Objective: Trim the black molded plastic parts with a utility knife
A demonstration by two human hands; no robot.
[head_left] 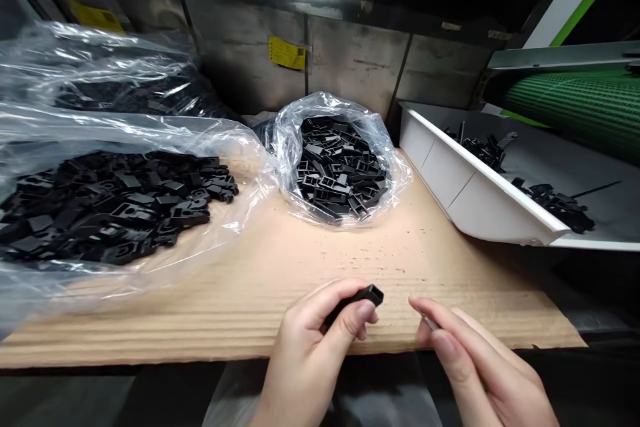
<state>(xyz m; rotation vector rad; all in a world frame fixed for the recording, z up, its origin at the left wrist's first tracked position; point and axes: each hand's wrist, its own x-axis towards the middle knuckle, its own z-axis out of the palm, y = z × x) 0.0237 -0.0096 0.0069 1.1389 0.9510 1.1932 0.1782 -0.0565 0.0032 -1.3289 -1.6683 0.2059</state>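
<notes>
Between the thumb and fingers of my left hand (315, 347) is a small black plastic part (356, 299), its hollow square end facing up and to the right. My right hand (480, 360), a short way to the right, pinches a thin metal blade or tool (430, 323), most of it hidden by the fingers. The two hands are apart, over the front edge of a cardboard sheet (320, 260). Beyond them stands an open clear plastic bag (395, 180) full of black plastic parts (340, 167).
At left, a larger clear bag (245, 207) holds a heap of black parts (115, 207), with another bag (125, 73) behind. A white tray (450, 180) with black pieces (560, 207) stands right, below a green ribbed belt (575, 107). Black crumbs dot the cardboard.
</notes>
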